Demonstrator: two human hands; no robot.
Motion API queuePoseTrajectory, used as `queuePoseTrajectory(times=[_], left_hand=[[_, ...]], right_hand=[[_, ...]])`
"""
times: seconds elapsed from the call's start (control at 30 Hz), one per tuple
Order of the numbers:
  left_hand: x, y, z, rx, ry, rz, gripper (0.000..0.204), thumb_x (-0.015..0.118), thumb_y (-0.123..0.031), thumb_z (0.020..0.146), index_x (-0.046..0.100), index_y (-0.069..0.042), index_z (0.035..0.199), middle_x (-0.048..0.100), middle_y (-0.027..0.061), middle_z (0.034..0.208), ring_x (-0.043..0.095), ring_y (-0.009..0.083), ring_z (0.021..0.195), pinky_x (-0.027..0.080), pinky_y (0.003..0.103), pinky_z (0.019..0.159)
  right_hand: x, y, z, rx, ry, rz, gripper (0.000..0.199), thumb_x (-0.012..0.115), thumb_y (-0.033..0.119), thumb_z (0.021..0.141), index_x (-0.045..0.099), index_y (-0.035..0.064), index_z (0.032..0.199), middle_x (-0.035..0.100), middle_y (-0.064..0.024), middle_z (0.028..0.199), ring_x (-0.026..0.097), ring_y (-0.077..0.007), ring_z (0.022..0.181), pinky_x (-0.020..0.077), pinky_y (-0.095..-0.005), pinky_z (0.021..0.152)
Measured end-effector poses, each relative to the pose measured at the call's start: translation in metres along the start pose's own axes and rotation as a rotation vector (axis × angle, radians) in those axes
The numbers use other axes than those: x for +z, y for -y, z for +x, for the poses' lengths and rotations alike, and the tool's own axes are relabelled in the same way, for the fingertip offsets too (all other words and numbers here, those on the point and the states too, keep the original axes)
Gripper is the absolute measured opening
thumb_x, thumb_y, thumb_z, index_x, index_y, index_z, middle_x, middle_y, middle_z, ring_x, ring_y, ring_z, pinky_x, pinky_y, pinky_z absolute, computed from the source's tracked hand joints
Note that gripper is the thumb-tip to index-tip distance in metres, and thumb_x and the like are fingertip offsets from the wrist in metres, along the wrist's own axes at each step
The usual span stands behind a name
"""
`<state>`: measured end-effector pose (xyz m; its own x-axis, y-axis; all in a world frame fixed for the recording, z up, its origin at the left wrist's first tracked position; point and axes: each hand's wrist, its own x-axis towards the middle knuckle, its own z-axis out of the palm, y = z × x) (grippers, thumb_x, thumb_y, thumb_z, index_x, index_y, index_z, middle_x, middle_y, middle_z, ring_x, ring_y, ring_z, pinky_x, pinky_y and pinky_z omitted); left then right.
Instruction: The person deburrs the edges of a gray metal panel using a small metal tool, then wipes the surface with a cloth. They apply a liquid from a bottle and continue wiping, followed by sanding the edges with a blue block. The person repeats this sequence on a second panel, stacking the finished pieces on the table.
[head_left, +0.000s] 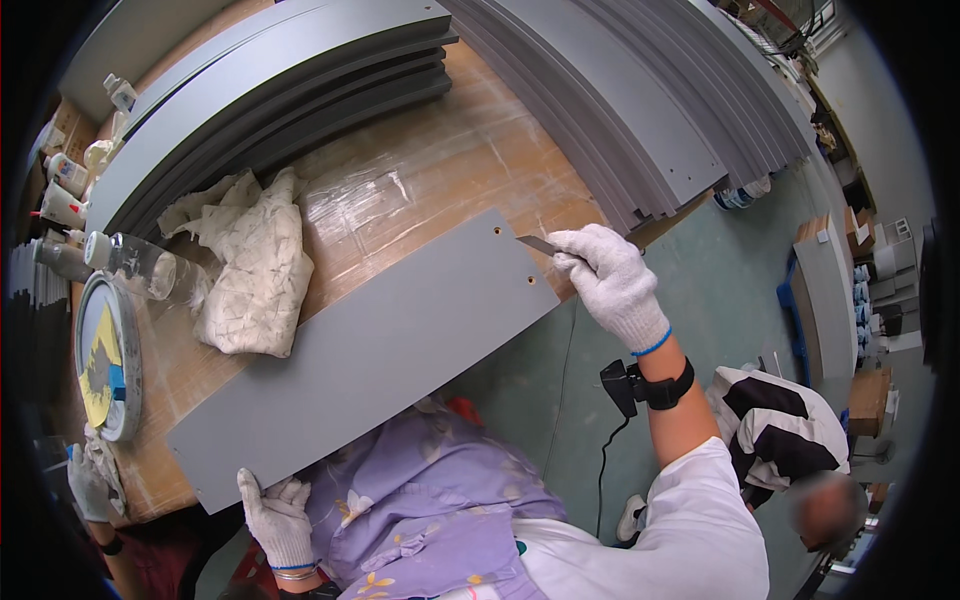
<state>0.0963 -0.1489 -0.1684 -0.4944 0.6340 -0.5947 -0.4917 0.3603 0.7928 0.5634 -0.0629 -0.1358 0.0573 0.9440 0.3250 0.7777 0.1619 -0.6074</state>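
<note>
A long grey panel [380,350] lies slantwise on the brown work table [420,150], with two small holes at its far right end. In a white knit glove, my left hand [275,518] grips the panel's near left edge, thumb on top and fingers curled. My right hand [608,282], gloved too, is closed round a thin, dark, flat blade [538,244]. The blade's tip points at the panel's right end, close to the corner hole. Its handle, if any, is hidden in my fingers.
Stacked grey panels [300,90] stand at the back, and more [620,90] at the back right. A crumpled white cloth [258,260], a clear bottle [150,268] and a round lid [135,400] sit left. A co-worker's gloved hand [90,485] shows lower left; another person [785,420] is right.
</note>
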Motion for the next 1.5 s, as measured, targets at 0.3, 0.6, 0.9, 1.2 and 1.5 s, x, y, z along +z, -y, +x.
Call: queuePoseTrajectory(times=[0.3, 0.6, 0.9, 1.2, 1.5], left_hand=[[-0.002, -0.023, -0.028, 0.032, 0.431, 0.568, 0.044, 0.062, -0.039, 0.099, 0.063, 0.005, 0.097, 0.069, 0.0197, 0.085, 0.064, 0.0214, 0.064, 0.056, 0.034, 0.063], [0.132, -0.020, -0.041, 1.267, 0.726, 1.594, 0.080, 0.083, -0.034, 0.073, 0.054, -0.009, 0.143, 0.044, 0.0195, 0.151, 0.035, 0.0437, 0.142, 0.028, 0.055, 0.117], [0.133, 0.000, -0.031, 1.303, 0.687, 1.803, 0.092, 0.081, -0.041, 0.069, 0.047, -0.014, 0.149, 0.029, 0.0192, 0.161, 0.020, 0.0444, 0.150, 0.014, 0.056, 0.123], [0.133, 0.001, -0.030, 1.310, 0.679, 1.827, 0.089, 0.077, -0.046, 0.073, 0.046, -0.013, 0.150, 0.029, 0.0195, 0.161, 0.020, 0.0441, 0.150, 0.014, 0.056, 0.123], [0.134, 0.004, -0.029, 1.311, 0.685, 1.753, 0.088, 0.083, -0.043, 0.067, 0.052, -0.017, 0.146, 0.032, 0.0196, 0.159, 0.023, 0.0470, 0.148, 0.014, 0.059, 0.122]], right_hand=[[0.007, -0.014, 0.033, -0.318, 0.089, -0.156, 0.026, 0.068, 0.000, 0.077, 0.072, 0.0106, 0.100, 0.065, -0.0048, 0.084, 0.060, -0.0255, 0.079, 0.0506, -0.0366, 0.074], [0.008, -0.030, 0.029, -0.498, 0.142, -0.243, 0.032, 0.064, 0.001, 0.074, 0.070, 0.0110, 0.103, 0.059, -0.0041, 0.077, 0.058, -0.0258, 0.073, 0.0483, -0.0367, 0.069], [-0.025, -0.032, -0.012, -0.554, 0.290, -0.252, 0.027, 0.065, 0.005, 0.071, 0.067, 0.0113, 0.097, 0.059, -0.0023, 0.080, 0.057, -0.0246, 0.073, 0.0485, -0.0372, 0.065], [-0.022, -0.033, -0.014, -0.617, 0.299, -0.343, 0.026, 0.064, 0.008, 0.070, 0.067, 0.0103, 0.096, 0.057, -0.0028, 0.079, 0.058, -0.0237, 0.075, 0.0473, -0.0367, 0.066], [-0.013, -0.030, -0.011, -0.695, 0.183, -0.319, 0.036, 0.068, 0.005, 0.062, 0.067, 0.0081, 0.098, 0.057, -0.0023, 0.076, 0.056, -0.0221, 0.064, 0.0436, -0.0352, 0.053]])
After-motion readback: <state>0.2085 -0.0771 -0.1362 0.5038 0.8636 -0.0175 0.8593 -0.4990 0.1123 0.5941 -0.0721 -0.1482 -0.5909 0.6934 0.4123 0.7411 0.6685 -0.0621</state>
